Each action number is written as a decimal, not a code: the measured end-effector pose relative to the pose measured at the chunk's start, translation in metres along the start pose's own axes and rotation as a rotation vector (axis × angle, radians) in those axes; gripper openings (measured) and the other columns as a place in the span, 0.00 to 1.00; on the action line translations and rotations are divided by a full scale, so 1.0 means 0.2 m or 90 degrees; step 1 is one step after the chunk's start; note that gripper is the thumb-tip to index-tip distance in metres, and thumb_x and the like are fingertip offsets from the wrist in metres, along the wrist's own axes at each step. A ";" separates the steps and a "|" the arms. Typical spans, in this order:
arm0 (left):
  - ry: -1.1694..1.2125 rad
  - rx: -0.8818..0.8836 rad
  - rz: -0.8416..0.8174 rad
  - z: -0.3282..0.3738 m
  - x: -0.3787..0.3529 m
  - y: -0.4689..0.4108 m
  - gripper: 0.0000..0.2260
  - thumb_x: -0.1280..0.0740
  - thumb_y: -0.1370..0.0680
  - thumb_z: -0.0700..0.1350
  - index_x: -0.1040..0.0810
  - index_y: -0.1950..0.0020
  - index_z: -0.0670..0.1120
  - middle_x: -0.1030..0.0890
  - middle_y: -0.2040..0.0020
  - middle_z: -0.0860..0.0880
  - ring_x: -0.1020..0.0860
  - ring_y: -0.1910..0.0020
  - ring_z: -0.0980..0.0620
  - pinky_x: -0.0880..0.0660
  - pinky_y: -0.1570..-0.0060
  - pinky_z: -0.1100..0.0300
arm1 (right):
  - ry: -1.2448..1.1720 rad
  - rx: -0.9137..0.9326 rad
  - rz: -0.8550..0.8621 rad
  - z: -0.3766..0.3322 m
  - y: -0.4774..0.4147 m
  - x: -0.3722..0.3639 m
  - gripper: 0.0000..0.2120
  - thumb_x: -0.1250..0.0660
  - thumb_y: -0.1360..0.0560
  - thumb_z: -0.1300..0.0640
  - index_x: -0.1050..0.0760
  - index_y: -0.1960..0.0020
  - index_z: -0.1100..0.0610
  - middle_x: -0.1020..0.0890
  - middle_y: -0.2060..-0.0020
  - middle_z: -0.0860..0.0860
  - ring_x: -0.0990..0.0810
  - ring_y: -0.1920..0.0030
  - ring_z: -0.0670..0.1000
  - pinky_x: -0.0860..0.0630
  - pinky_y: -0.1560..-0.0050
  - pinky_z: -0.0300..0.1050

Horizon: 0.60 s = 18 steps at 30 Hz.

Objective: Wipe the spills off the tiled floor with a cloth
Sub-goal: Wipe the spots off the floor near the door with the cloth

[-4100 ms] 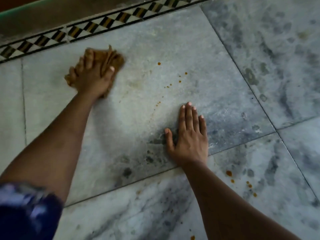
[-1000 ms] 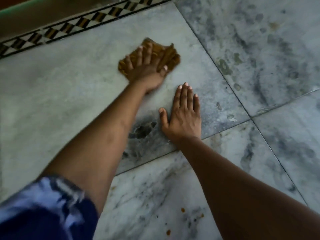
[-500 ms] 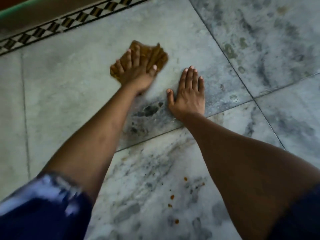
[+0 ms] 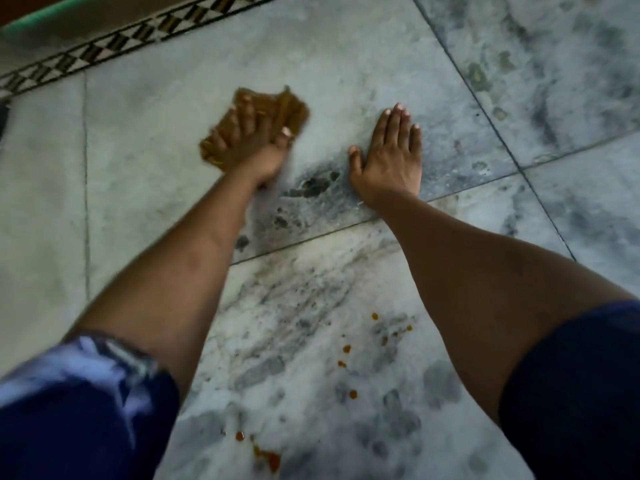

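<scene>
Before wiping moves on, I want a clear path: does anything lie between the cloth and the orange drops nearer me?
Nothing visible: only bare grey marble tile lies between the crumpled brown cloth under the left hand and the small orange drops.

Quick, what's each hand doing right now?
Left hand: open, fingers pressing down on the brown cloth.
Right hand: open, palm flat on the tiled floor.
</scene>
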<state>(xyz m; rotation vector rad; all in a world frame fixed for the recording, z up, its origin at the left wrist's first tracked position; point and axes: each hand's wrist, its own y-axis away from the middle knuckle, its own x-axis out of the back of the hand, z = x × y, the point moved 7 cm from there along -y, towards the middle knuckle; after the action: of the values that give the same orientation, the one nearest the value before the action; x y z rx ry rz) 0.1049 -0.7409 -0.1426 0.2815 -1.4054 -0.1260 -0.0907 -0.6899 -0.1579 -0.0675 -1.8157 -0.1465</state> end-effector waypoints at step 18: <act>-0.037 -0.003 0.108 -0.15 0.08 -0.10 0.34 0.45 0.29 0.72 0.44 0.26 0.62 0.47 0.22 0.50 0.48 0.27 0.33 0.51 0.31 0.35 | 0.002 0.012 0.027 0.00 -0.02 -0.01 0.34 0.52 0.21 0.45 0.57 0.24 0.64 0.54 0.24 0.61 0.57 0.24 0.57 0.60 0.25 0.52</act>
<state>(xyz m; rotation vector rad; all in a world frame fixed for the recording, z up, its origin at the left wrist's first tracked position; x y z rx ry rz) 0.1377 -0.7613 -0.1371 0.1541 -1.4794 0.0020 -0.0899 -0.6943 -0.1599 -0.0926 -1.8107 -0.0997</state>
